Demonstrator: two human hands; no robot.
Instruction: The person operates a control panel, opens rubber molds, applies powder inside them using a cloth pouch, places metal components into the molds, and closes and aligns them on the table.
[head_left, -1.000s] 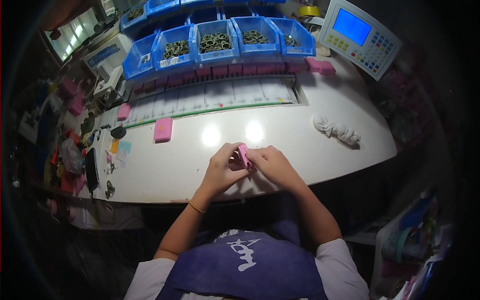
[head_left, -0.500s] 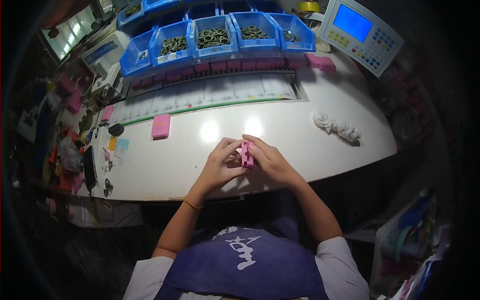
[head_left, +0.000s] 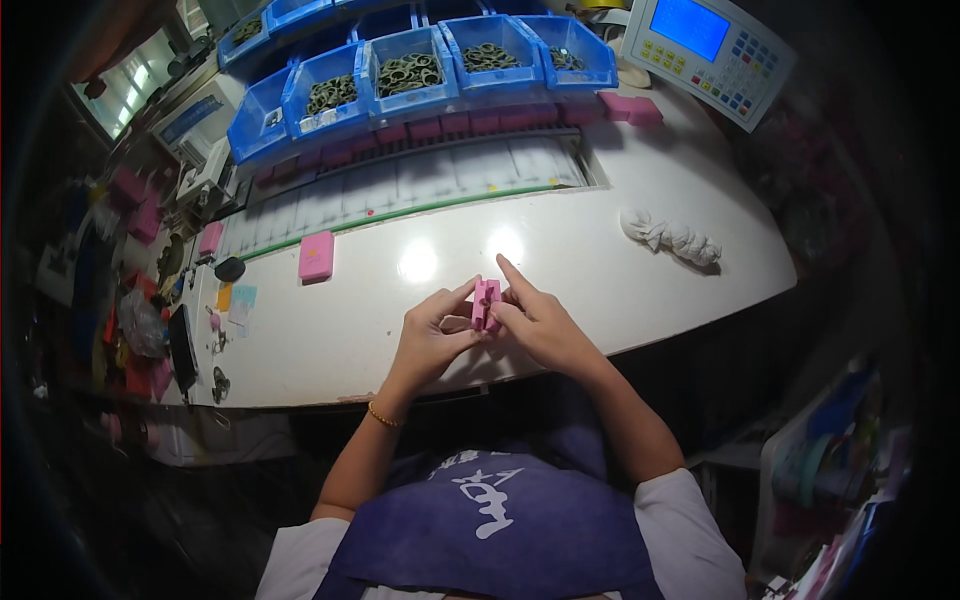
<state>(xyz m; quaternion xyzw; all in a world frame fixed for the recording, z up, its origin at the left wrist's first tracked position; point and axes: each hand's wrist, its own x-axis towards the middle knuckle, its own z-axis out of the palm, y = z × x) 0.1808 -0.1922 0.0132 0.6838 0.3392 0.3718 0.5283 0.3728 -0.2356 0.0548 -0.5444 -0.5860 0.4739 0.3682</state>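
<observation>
A small pink block-shaped mould (head_left: 487, 303) stands on its narrow side between my two hands, just above the near part of the white worktop (head_left: 370, 340). A dark slot or gap runs along the side turned upward. My left hand (head_left: 428, 330) grips its left side with thumb and fingers. On the other side, my right hand (head_left: 545, 328) presses its thumb against the mould, while the index finger stretches away forward. Farther left, another pink block (head_left: 316, 257) lies flat on the worktop, apart from both hands.
Blue bins (head_left: 413, 98) with dark ring-like pieces line the back. Before them lies a pale panel (head_left: 400, 190) with a green front edge. At the right are a twisted white cloth (head_left: 672, 243) and a keypad device (head_left: 705, 60) with a blue screen. Small items crowd the left edge.
My right index finger has lifted from the mould and straightened forward. The mould has turned a little, showing more of its slotted side. The whole view has shifted slightly.
</observation>
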